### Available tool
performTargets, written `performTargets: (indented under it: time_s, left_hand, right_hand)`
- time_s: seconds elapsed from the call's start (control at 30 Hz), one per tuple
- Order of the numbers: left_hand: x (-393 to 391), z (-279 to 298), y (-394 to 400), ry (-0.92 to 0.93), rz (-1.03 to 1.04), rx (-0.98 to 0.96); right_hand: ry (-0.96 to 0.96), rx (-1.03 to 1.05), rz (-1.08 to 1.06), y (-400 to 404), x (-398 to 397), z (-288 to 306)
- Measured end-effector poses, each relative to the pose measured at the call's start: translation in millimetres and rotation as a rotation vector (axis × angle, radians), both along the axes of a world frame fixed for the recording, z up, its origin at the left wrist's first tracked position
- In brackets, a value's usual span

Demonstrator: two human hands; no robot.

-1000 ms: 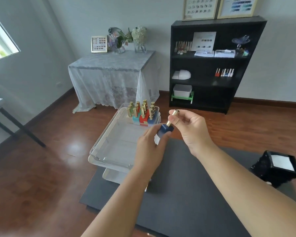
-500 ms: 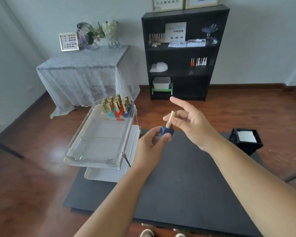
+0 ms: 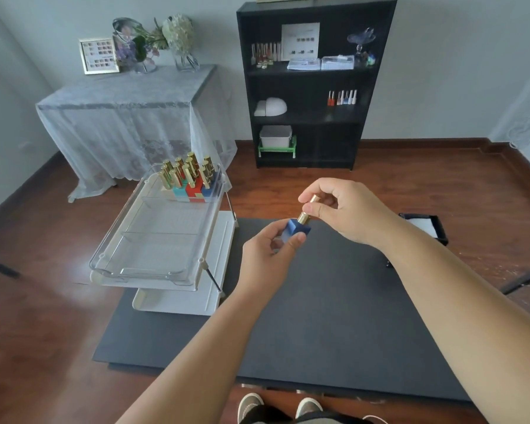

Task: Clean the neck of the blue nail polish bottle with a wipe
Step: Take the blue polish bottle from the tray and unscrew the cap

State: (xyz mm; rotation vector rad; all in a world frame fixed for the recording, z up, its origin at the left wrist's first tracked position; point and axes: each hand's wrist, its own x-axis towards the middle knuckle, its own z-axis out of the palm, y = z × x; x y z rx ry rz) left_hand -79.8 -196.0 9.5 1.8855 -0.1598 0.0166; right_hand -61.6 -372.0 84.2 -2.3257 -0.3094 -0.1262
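1. Both hands meet above the dark mat (image 3: 334, 316): the left hand (image 3: 268, 255) is wrapped around the body of the blue bottle (image 3: 294, 229), and the right hand (image 3: 346, 209) pinches its gold cap (image 3: 307, 211) between thumb and fingers.
2. Beyond them, a black shelf (image 3: 306, 87) stands against the wall, beside a table under a lace cloth (image 3: 126, 117).
3. Left of the mat, a clear tray (image 3: 153, 240) holds more gold-capped bottles (image 3: 188, 179) at its far end.
4. At the mat's right edge sits a black box (image 3: 426, 226) with white sheets inside.
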Motion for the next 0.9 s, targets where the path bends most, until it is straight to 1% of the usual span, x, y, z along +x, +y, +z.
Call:
performTargets:
  time_s: [0.13,0.23,0.3,0.4,0.5,0.77,0.83,0.9]
  left_hand:
    - [-1.0,-2.7,-1.5,-0.003,-0.007,0.006]
    - [-3.8,-5.1,-2.4,0.004,-0.012,-0.008]
    - [-4.8,-6.8,-2.1,0.006,-0.016,-0.012]
    - [-4.4,-7.5,-1.7,0.003,-0.026,-0.014]
    - [-3.1,-8.2,-2.0,0.000,-0.037,-0.006]
    - [-0.7,-10.3,-4.0,0.020,-0.054,-0.040]
    - [-0.2,-9.3,-5.1,0.012,-0.053,-0.045]
    - [0.4,-8.2,-6.3,-0.004,-0.061,-0.042]
  right_hand:
    - [0.017,0.005,0.049,-6.1,-3.3,-1.2]
    - [0.055,0.083,0.072,-7.4,-4.9,-0.6]
    - [0.090,0.082,0.028,-8.9,-3.3,-0.7]
    - [0.034,0.012,-0.044,-10.3,-1.8,-2.2]
    - [0.000,0.019,-0.044,-10.1,-2.9,-3.0]
    - [0.047,0.094,0.025,-16.3,-7.4,0.0]
    - [0.067,0.093,0.005,-16.6,-6.7,0.5]
    - [0.056,0.046,-0.049,-17.2,-5.3,0.2]
